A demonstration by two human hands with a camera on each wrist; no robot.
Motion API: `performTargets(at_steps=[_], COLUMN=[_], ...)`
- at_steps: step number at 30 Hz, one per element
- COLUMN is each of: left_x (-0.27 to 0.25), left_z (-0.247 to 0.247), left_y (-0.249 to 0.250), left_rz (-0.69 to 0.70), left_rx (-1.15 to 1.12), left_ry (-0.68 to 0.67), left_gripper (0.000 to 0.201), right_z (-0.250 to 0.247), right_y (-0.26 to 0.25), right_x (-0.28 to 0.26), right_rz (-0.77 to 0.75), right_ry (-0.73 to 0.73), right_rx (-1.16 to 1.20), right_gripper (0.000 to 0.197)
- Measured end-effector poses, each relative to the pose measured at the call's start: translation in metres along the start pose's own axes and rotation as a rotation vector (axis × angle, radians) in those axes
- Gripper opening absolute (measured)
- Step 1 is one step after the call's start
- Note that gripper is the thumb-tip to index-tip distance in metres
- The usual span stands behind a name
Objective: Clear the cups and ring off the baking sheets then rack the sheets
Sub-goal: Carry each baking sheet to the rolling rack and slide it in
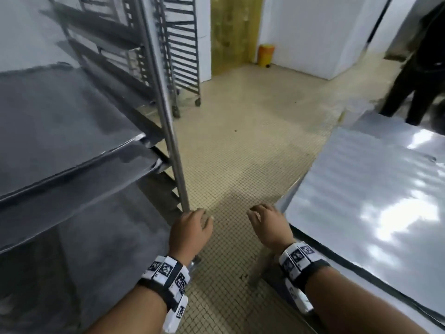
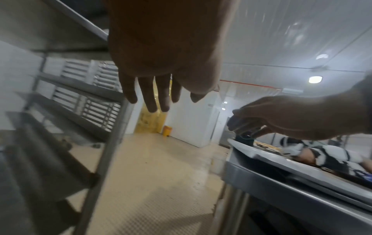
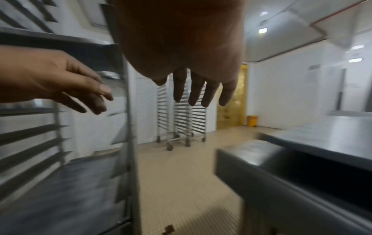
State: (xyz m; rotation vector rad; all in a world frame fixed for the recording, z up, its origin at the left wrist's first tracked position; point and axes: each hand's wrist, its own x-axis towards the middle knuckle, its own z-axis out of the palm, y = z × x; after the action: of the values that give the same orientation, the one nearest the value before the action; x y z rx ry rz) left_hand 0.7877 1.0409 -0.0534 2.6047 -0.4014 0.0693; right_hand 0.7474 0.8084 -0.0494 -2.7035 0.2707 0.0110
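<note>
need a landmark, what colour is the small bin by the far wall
Yellow bin, clearest in the head view.

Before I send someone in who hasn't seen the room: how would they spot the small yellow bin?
Look past the steel tray rack and across the tiled floor to the yellowish doorway at the far end. The yellow bin stands on the floor just right of it, against the white wall, the only small bright yellow thing there.

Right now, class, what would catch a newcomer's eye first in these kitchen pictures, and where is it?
Two empty hands hang over the tiled floor: the left hand beside the rack upright, the right hand at the corner of the shiny baking sheet on the right. Dark sheets already fill the rack's runners on the left. A yellow bin stands far back.
</note>
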Motion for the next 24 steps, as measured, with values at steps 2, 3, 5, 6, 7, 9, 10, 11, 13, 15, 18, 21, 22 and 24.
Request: performTargets(at_steps=[2,3,5,6,7,9,10,11,13,15,18,21,22,24], left_x=[0.010,0.014,0.023,0.027,0.031,0.044,0.050,0.056,0.069,0.080,0.094,0.110,0.114,0.121], left_z=[0.026,0.039,0.064,0.079,0.090,0.118,0.131,0.142,0.162,0.175,0.185,0.192,0.193,0.192], left_y=[0.040,0.062,0.106,0.127,0.146,0.179,0.193,0.208,0.232,0.252,0.268,0.270,0.271,0.279], left_rz=[0.036,0.050,0.068,0.071,0.067,0.062,0.065,0.055,0.009,-0.040,-0.106,-0.132,-0.136,-0.142], left_rx=[-0.033,-0.040,-0.069,-0.093,-0.112,-0.123,-0.110,-0.087,-0.037,0.045,0.086,0.089,0.064,-0.002], left_ry=[-0.110,-0.166,-0.242,-0.284,-0.334,-0.391,-0.407,-0.424,-0.452,-0.452,-0.425,-0.442,-0.452,-0.472], left_gripper=[0.045,0.046,0.041,0.038,0.037,0.043,0.051,0.060,0.073,0.078,0.079,0.080,0.079,0.064], right_z=[-0.020,-0.030,-0.050,-0.059,-0.067,-0.085,-0.094,-0.102,-0.117,-0.127,-0.136,-0.138,-0.138,-0.138], right_y=[0.058,0.088,0.144,0.171,0.197,0.248,0.272,0.296,0.339,0.376,0.416,0.440,0.445,0.454], right_x=[-0.015,-0.024,-0.044,-0.055,-0.066,-0.085,-0.095,-0.105,-0.122,-0.136,-0.146,-0.143,-0.141,-0.133], right_rz=[0.124,0.188,0.310,0.370,0.425,0.533,0.588,0.638,0.727,0.805,0.869,0.865,0.857,0.838], right_ry=[0.057,0.086,0.137,0.157,0.170,0.184,0.189,0.196,0.208,0.209,0.179,0.184,0.194,0.214], right_rx=[-0.008,0.001,0.027,0.038,0.048,0.075,0.091,0.108,0.143,0.182,0.272,0.325,0.336,0.341], right_gripper=[0.039,0.038,0.038,0.039,0.041,0.043,0.044,0.045,0.049,0.054,0.066,0.070,0.067,0.053])
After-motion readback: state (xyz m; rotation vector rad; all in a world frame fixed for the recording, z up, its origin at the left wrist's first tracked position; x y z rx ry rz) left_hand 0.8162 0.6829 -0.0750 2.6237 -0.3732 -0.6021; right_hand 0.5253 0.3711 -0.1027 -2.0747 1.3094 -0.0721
